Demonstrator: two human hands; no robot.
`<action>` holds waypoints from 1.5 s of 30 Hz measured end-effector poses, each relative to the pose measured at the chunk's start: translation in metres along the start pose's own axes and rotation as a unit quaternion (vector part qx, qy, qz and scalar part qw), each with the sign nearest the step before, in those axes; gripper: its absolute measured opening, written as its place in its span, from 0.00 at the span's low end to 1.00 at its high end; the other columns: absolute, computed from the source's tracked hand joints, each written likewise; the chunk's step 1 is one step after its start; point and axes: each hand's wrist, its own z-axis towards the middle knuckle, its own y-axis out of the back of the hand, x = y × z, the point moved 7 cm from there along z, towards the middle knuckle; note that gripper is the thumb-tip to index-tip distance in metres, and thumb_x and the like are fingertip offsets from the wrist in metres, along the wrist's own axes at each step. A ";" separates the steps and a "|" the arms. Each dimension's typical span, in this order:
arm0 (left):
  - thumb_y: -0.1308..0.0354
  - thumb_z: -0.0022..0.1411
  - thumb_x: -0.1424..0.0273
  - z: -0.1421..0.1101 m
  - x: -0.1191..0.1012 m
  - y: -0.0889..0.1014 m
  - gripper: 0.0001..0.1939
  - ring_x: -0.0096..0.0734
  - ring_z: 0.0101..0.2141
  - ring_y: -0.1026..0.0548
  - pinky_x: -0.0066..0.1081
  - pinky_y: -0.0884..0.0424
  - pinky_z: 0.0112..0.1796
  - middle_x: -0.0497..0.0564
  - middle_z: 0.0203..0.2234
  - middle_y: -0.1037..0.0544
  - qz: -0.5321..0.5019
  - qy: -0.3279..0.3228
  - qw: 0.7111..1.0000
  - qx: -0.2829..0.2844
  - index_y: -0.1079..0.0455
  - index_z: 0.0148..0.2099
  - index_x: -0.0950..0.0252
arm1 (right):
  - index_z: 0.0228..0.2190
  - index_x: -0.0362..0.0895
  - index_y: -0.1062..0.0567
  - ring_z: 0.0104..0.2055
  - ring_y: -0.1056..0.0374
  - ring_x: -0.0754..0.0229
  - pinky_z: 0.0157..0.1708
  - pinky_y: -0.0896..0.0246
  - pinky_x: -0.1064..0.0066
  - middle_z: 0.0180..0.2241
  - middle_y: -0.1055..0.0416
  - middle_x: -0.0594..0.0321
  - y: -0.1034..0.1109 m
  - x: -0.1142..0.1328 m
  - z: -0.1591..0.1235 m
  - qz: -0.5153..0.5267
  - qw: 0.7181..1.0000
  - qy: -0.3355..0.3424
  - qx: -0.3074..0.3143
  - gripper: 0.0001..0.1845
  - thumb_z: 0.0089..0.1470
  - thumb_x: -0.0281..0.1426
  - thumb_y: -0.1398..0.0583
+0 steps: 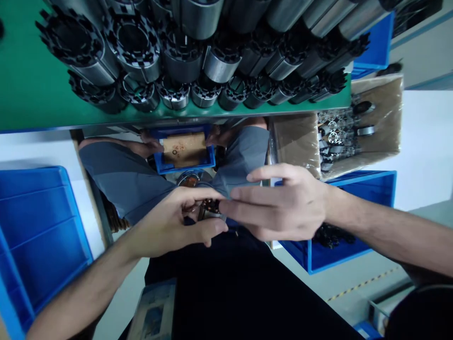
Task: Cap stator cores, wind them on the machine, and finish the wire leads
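Both my hands meet at the middle of the view over my dark lap. My left hand (173, 219) is curled around a small motor part (209, 209) with copper-coloured windings, thumb below and fingers above it. My right hand (279, 203) comes in from the right, and its fingertips pinch the same part at its right end. Most of the part is hidden between the fingers.
A green bench top (31, 85) carries several grey metal stator cores (184, 56) with black ends. A person in grey shorts (123, 174) sits beyond it by a small blue bin (184, 151). Blue crates stand at left (38, 236) and right (339, 250); a cardboard box (354, 127) holds metal rings.
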 end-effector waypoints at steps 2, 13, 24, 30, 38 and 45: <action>0.29 0.80 0.68 -0.004 -0.002 0.006 0.13 0.37 0.38 0.06 0.29 0.12 0.38 0.46 0.43 0.06 0.019 0.014 1.000 -0.003 0.14 0.63 0.55 | 0.36 0.57 0.07 0.53 0.10 0.49 0.57 0.11 0.57 0.51 0.06 0.64 0.007 0.005 0.002 0.032 0.998 0.041 0.042 0.13 0.59 0.47 0.14; 0.25 0.76 0.73 -0.019 -0.044 0.007 0.08 0.36 0.45 0.04 0.30 0.07 0.52 0.46 0.48 0.05 0.333 -0.246 0.884 -0.215 0.13 0.53 0.56 | 0.33 0.47 0.17 0.22 0.28 0.67 0.23 0.32 0.73 0.27 0.19 0.71 -0.042 -0.026 -0.020 0.234 0.924 -0.217 0.210 0.21 0.73 0.47 0.24; 0.22 0.74 0.77 -0.028 -0.033 0.015 0.13 0.34 0.55 0.06 0.33 0.11 0.64 0.49 0.56 0.06 0.292 -0.201 0.898 -0.259 0.14 0.54 0.56 | 0.34 0.45 0.12 0.33 0.18 0.61 0.26 0.25 0.74 0.38 0.11 0.59 -0.006 -0.017 -0.003 0.227 0.930 -0.232 0.173 0.21 0.58 0.44 0.13; 0.26 0.75 0.72 -0.026 -0.040 0.006 0.10 0.36 0.45 0.05 0.35 0.07 0.58 0.45 0.49 0.05 0.351 -0.219 0.882 -0.225 0.15 0.54 0.55 | 0.30 0.47 0.20 0.19 0.34 0.70 0.19 0.38 0.75 0.23 0.24 0.72 -0.042 -0.014 -0.013 0.219 0.929 -0.208 0.213 0.25 0.74 0.48 0.25; 0.22 0.72 0.74 -0.031 -0.023 0.024 0.16 0.41 0.52 0.05 0.41 0.09 0.64 0.49 0.54 0.06 0.287 -0.143 0.919 -0.229 0.15 0.59 0.55 | 0.31 0.48 0.17 0.27 0.28 0.66 0.22 0.35 0.74 0.30 0.20 0.68 -0.002 -0.005 -0.002 0.087 0.975 -0.149 0.140 0.23 0.58 0.44 0.14; 0.23 0.72 0.73 -0.040 -0.032 0.004 0.15 0.39 0.45 0.04 0.45 0.09 0.65 0.47 0.49 0.05 0.417 -0.241 0.841 -0.247 0.16 0.58 0.56 | 0.31 0.46 0.23 0.23 0.31 0.69 0.23 0.37 0.77 0.25 0.24 0.72 -0.039 -0.005 -0.012 0.190 0.936 -0.195 0.222 0.20 0.74 0.38 0.26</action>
